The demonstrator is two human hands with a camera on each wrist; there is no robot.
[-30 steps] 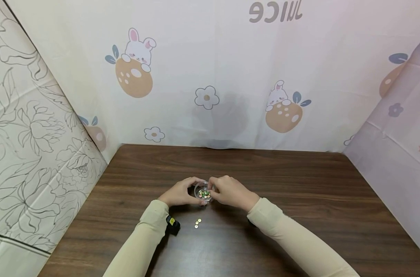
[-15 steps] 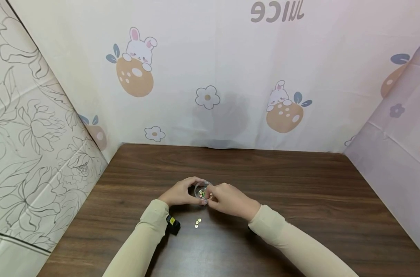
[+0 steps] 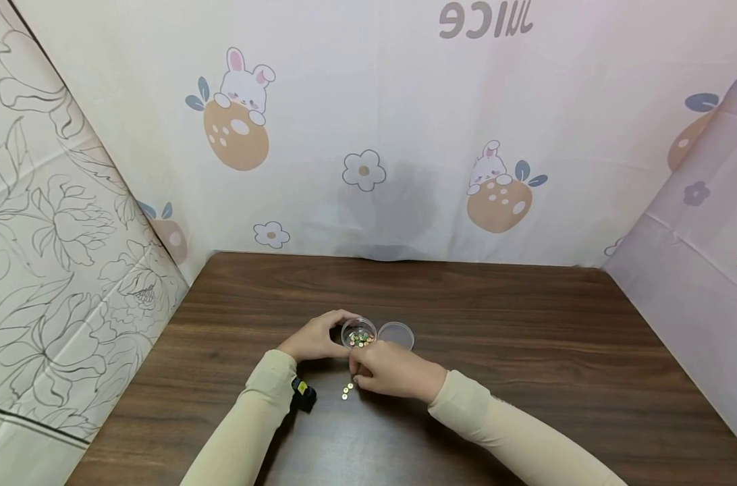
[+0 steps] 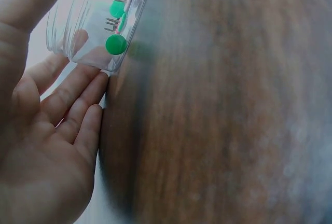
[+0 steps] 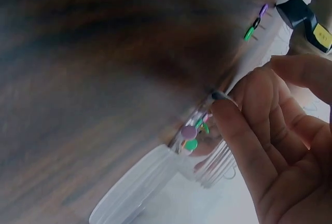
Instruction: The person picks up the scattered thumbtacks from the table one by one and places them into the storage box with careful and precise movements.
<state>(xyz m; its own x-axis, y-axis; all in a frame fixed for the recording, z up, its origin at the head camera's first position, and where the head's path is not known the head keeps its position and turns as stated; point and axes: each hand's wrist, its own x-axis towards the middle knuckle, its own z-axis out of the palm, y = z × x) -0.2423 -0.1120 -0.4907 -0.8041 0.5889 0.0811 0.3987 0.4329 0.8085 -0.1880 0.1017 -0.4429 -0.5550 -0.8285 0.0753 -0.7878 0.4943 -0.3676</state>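
Note:
A small clear round jar (image 3: 359,332) stands on the table, my left hand (image 3: 317,337) gripping its side between thumb and fingers. Several thumbtacks (image 3: 360,340) lie inside; the left wrist view shows green and dark heads and thin metal points. Just in front of the jar, my right hand (image 3: 395,368) pinches a dark-headed thumbtack (image 5: 217,95) at its fingertips, close above the tabletop. Three loose thumbtacks (image 3: 345,390) lie beside the right fingertips, points up; in the right wrist view their heads are purple, black and green.
A translucent round lid (image 3: 397,335) lies against the jar's right side, partly behind my right hand. Around them spreads the dark wooden table (image 3: 526,324), backed by a printed curtain (image 3: 368,101). A black wrist camera (image 3: 304,395) sits under the left wrist.
My right hand has come out of the jar and moved toward the near side with a thumbtack, uncovering the lid. The left hand and the three loose thumbtacks stay put.

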